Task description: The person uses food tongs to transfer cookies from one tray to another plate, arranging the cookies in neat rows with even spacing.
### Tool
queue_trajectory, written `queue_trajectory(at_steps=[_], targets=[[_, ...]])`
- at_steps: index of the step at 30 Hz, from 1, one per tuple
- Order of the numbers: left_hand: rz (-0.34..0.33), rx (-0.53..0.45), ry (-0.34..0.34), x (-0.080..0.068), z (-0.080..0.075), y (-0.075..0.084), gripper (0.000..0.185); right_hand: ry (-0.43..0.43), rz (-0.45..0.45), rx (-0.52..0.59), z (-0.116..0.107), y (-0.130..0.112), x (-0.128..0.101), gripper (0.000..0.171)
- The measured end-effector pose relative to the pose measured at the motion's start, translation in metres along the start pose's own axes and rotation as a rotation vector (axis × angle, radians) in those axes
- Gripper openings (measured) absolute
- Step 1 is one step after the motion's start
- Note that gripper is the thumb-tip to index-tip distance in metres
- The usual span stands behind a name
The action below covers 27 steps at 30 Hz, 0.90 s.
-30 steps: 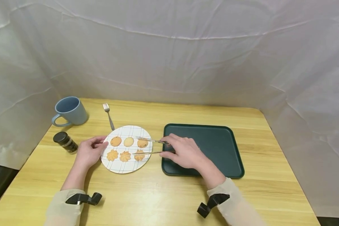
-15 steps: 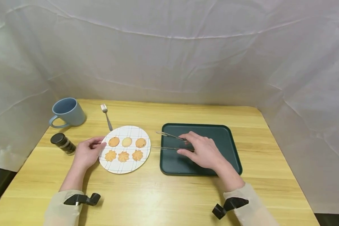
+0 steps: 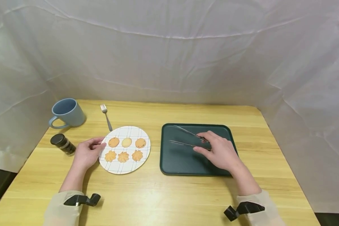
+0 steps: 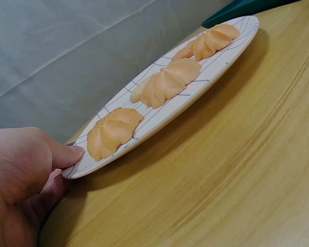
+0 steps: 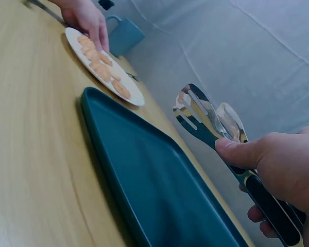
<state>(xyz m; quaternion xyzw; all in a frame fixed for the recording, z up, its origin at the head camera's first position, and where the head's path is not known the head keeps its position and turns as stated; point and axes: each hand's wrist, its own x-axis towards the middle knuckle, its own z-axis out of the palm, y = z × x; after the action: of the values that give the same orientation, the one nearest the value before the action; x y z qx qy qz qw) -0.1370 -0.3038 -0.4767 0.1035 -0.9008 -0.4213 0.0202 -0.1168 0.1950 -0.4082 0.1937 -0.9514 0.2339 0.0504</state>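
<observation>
Wooden table (image 3: 158, 194), white sheet backdrop. Left hand (image 3: 86, 153) pinches the near-left rim of the checked plate (image 3: 121, 168), thumb on top; six cookies (image 3: 123, 156) on it just past the fingers. Right hand (image 3: 220, 152) grips metal tongs (image 3: 186, 138), arms spread, nothing between them, tips over the green tray (image 3: 180, 163) below that grip. Beyond the left hand: spice jar (image 3: 62, 144), fork (image 3: 106, 116), blue mug (image 3: 66, 112).
</observation>
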Motion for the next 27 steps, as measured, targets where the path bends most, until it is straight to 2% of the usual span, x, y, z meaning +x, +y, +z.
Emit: queue_trajectory(at_steps=[9, 19, 27], targets=[[-0.014, -0.01, -0.007, -0.001, 0.0, 0.001, 0.04, 0.044, 0.086, -0.001, -0.019, 0.028, -0.02, 0.056], [-0.015, -0.016, -0.004, -0.002, 0.001, 0.002, 0.04, 0.171, 0.205, -0.061, -0.04, 0.058, -0.045, 0.054], [-0.014, -0.011, -0.001, -0.001, 0.001, 0.002, 0.04, 0.24, 0.285, -0.048, -0.054, 0.08, -0.06, 0.056]])
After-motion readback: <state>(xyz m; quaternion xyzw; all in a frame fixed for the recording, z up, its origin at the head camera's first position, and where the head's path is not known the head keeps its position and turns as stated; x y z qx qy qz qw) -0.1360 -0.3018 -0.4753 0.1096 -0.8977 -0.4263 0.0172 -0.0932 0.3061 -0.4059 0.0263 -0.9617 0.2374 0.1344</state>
